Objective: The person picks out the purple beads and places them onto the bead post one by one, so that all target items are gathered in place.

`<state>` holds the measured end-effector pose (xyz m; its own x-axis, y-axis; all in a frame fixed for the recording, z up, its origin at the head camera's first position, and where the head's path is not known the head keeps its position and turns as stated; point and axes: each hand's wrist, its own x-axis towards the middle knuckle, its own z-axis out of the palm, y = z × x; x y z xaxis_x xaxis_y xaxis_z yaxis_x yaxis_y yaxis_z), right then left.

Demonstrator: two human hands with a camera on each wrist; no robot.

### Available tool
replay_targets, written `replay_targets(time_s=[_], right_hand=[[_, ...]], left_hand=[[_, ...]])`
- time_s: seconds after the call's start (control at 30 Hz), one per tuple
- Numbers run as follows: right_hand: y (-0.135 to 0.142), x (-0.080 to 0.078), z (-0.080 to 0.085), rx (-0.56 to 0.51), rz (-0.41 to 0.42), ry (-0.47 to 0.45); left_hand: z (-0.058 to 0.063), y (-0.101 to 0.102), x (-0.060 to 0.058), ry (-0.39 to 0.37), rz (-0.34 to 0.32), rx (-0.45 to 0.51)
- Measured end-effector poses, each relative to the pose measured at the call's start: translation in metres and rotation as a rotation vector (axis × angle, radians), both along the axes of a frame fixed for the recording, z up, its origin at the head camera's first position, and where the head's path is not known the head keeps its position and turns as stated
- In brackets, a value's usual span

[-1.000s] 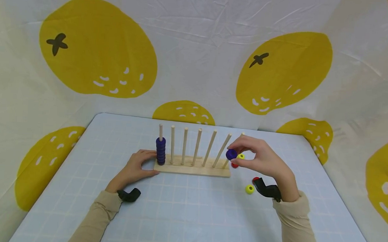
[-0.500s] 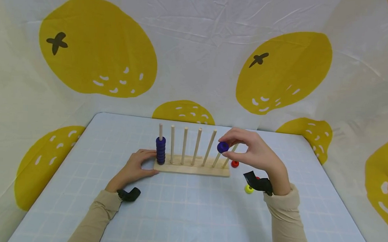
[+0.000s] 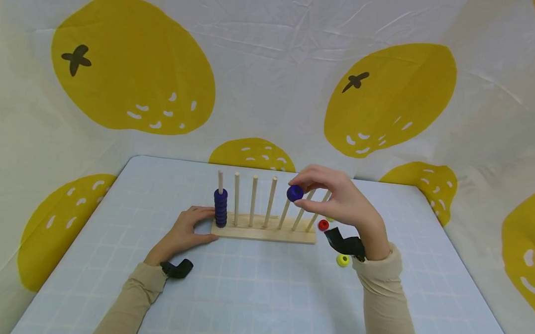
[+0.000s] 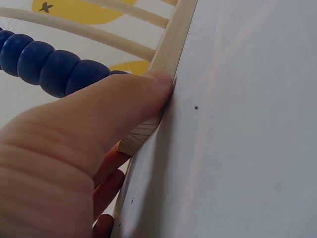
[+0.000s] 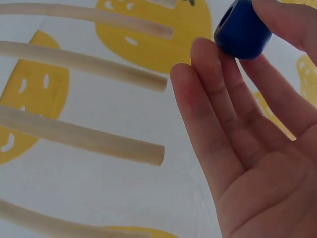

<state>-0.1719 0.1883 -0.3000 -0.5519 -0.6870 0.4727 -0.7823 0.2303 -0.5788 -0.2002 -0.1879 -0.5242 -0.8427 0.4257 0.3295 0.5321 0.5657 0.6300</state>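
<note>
In the head view, a wooden peg stand (image 3: 264, 233) with a row of upright pegs lies across the table. Several dark blue beads (image 3: 220, 208) are stacked on its leftmost peg. My left hand (image 3: 185, 231) grips the left end of the base; the left wrist view has the thumb (image 4: 124, 94) along the front edge and fingers behind. Between thumb and fingertips, my right hand (image 3: 338, 192) pinches a single blue bead (image 3: 295, 193), held up by the tops of the right-hand pegs. In the right wrist view this bead (image 5: 242, 29) is apart from the bare pegs (image 5: 99, 134).
Right of the stand lie a red bead (image 3: 323, 225) and a yellow bead (image 3: 343, 260). Another yellow bead (image 3: 330, 219) is mostly hidden behind the right hand. The table (image 3: 244, 295) has a pale checked cover, with a fruit-patterned curtain (image 3: 271, 77) behind it.
My right hand has moved left and slightly up with the blue bead, passing along the pegs from the right end. The left hand stays on the base.
</note>
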Motion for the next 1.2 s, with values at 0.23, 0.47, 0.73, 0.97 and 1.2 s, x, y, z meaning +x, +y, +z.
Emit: replay_targets(time_s=[0.23, 0.47, 0.73, 0.97, 1.2], right_hand=[[-0.016, -0.005, 0.010, -0.073, 0.028, -0.024], [-0.030, -0.009, 0.019, -0.123, 0.050, -0.022], [-0.047, -0.015, 0.026, -0.137, 0.049, -0.002], [-0.063, -0.022, 0.027, -0.169, 0.072, -0.002], [-0.083, -0.034, 0.018, -0.167, 0.089, 0.051]], left_hand=[[-0.002, 0.000, -0.001, -0.006, 0.007, -0.002], [-0.002, 0.000, -0.001, -0.006, 0.000, -0.002], [-0.001, 0.000, -0.001, 0.007, 0.002, 0.000], [-0.001, 0.000, -0.001, 0.012, -0.006, 0.011], [-0.002, -0.001, 0.000, 0.008, -0.005, 0.018]])
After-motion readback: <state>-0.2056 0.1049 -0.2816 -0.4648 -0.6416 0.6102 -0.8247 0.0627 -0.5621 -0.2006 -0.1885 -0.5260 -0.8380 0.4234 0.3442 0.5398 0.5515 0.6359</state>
